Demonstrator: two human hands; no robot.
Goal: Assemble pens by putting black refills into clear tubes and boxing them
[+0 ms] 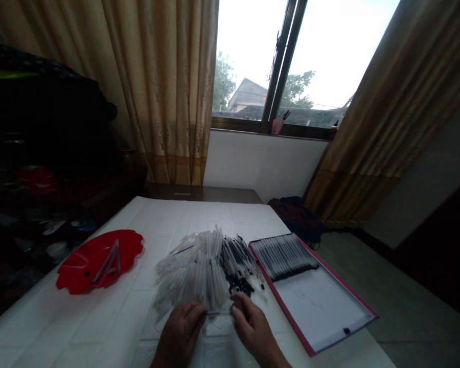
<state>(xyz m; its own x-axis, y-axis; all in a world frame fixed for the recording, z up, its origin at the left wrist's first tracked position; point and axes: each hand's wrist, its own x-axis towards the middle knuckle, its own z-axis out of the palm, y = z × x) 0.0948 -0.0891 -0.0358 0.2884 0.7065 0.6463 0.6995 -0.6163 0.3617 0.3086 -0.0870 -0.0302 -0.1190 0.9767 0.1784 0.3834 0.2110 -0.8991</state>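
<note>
In the head view, you've got a slim, straight tube [219,313] pinched between your left hand [182,324] at one end and your right hand [253,323] at the other, right in front of a messy heap of translucent plastic tubes [197,273]. Stubby black bits [239,284] sit beside it. The flat, red-edged rectangular tray [314,301] has a neat row of tubes, and that wavy-rimmed red dish [82,258] is off left.

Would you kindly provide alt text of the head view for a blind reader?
A person's left hand and right hand hold a thin rod near a pile of translucent tubes on a white table. Left: a scalloped red dish; right: a partly filled, red-edged tray.
</note>
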